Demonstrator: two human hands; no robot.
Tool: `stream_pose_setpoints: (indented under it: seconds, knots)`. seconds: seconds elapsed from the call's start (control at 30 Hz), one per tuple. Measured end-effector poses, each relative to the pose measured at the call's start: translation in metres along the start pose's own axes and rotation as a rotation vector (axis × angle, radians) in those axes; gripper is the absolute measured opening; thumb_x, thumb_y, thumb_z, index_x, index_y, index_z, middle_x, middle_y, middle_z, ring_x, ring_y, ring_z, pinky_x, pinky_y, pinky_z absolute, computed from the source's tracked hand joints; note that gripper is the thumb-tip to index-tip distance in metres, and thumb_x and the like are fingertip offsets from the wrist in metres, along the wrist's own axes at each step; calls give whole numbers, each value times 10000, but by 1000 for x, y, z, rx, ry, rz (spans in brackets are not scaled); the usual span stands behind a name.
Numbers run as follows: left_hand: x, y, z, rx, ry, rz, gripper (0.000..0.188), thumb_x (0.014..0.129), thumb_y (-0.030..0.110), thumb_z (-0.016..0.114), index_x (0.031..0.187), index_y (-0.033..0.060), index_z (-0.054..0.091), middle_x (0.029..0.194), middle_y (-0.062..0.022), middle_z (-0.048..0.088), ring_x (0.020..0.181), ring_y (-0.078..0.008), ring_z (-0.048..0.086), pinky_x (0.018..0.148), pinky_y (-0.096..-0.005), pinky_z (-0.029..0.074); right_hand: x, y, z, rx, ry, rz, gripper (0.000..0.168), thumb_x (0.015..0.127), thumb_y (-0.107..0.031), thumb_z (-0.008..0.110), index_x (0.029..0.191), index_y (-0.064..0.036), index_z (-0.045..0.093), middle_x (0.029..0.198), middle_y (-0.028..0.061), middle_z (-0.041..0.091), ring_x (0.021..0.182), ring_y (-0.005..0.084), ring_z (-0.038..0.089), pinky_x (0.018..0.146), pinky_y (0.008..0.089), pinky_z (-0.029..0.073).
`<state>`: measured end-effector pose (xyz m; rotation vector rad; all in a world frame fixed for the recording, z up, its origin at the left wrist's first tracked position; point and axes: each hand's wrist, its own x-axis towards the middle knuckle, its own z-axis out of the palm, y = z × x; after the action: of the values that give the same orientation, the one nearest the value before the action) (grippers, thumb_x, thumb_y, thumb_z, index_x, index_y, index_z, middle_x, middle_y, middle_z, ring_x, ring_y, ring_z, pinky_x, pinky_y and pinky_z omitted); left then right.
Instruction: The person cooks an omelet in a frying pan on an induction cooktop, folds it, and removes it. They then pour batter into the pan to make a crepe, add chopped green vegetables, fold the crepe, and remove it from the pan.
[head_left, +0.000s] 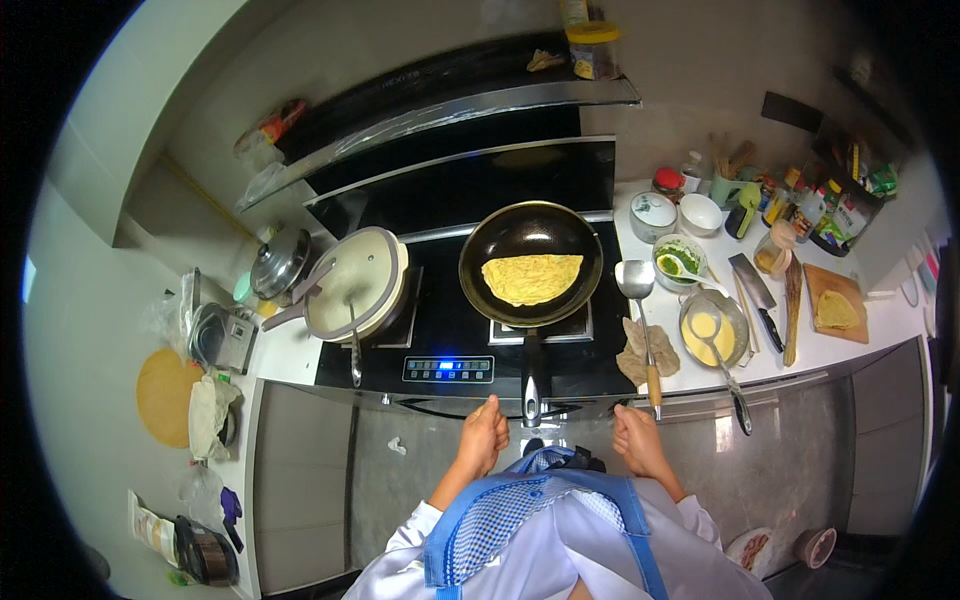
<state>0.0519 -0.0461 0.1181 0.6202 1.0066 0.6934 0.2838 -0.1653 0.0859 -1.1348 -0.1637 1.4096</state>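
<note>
My left hand is closed in a loose fist with the thumb up, just in front of the stove's edge. To the right, my right hand makes a similar fist; nothing shows in either. Between them points the handle of a dark frying pan, which neither hand touches. Folded into a half-moon, a yellow egg pancake lies in the pan over the right burner. Nearest my right hand, a metal spatula with a wooden handle rests across a crumpled brown cloth.
On the left burner sits a cream pot with a glass lid. The right counter holds a bowl of yellow batter with a ladle, a bowl of chopped greens, a cleaver and a cutting board bearing a folded pancake.
</note>
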Motion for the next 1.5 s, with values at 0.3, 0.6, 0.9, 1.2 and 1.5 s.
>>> stream_pose_setpoints:
  seconds: [0.3, 0.6, 0.9, 1.2, 1.5]
  knots:
    - [9, 3, -5, -29, -51, -14, 430, 975, 330, 427, 608, 153, 288, 491, 30, 270, 409, -78, 190, 387, -251, 171, 2, 10, 10, 15, 18, 5, 356, 896, -210, 538, 586, -107, 397, 458, -19, 316, 356, 77, 249, 354, 251, 193]
    - [22, 13, -24, -105, -111, -61, 447, 976, 335, 420, 591, 155, 279, 495, 36, 251, 413, -74, 184, 393, -246, 164, 16, 9, 43, -25, -21, 10, 345, 913, -214, 518, 605, -100, 413, 463, -21, 321, 359, 74, 253, 361, 248, 198]
    - [49, 20, -51, -132, -201, -111, 414, 978, 337, 412, 623, 131, 360, 525, 16, 349, 447, -94, 307, 440, -244, 278, 52, 16, 84, -319, -25, -159, 198, 930, -237, 506, 883, -49, 546, 712, 19, 513, 612, 102, 482, 553, 238, 392]
    - [88, 26, -35, 331, -391, -226, 283, 962, 282, 470, 1108, 45, 523, 940, -26, 589, 826, -118, 589, 695, -241, 476, 105, 43, 112, -520, 152, -138, 575, 874, -237, 597, 1323, 53, 387, 1106, 148, 578, 947, 170, 564, 820, 280, 449]
    - [116, 11, -22, 308, -562, -345, 192, 957, 238, 464, 999, 70, 547, 855, -6, 584, 728, -86, 568, 654, -224, 491, 116, 35, 131, -322, 91, 100, 295, 856, -204, 630, 1046, 3, 539, 840, 56, 611, 679, 111, 582, 570, 248, 474]
